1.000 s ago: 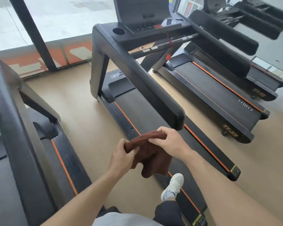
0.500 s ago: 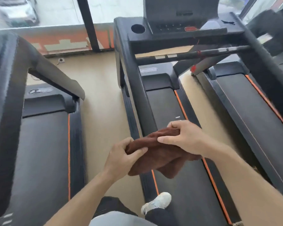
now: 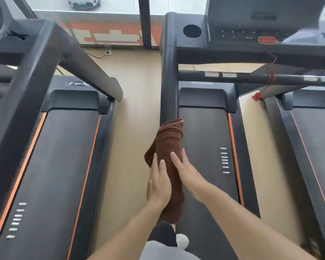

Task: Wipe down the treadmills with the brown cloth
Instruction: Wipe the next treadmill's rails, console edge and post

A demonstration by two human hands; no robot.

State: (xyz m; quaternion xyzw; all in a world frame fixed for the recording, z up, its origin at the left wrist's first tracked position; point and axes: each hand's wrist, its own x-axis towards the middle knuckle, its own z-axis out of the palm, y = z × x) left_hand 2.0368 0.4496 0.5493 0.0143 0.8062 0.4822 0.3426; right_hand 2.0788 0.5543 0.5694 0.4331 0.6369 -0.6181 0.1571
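Note:
The brown cloth (image 3: 170,145) lies draped lengthwise over the left handrail (image 3: 168,87) of the middle treadmill (image 3: 204,139). My left hand (image 3: 159,182) presses on the cloth's left side with straight fingers. My right hand (image 3: 184,167) lies flat on its right side, fingers pointing forward. The handrail's near end is hidden under the cloth and both hands. The console (image 3: 242,32) with a cup hole and a red button sits at the top.
Another treadmill (image 3: 60,156) stands to the left and a third (image 3: 313,132) to the right, with tan floor strips (image 3: 137,113) between them. A red safety clip (image 3: 256,96) hangs on a cord from the middle crossbar. My shoe (image 3: 182,240) is at the belt's near end.
The cloth went from being held bunched between both hands in the air to lying spread along the handrail. Both hands opened flat onto it, and the view turned to face the middle treadmill squarely.

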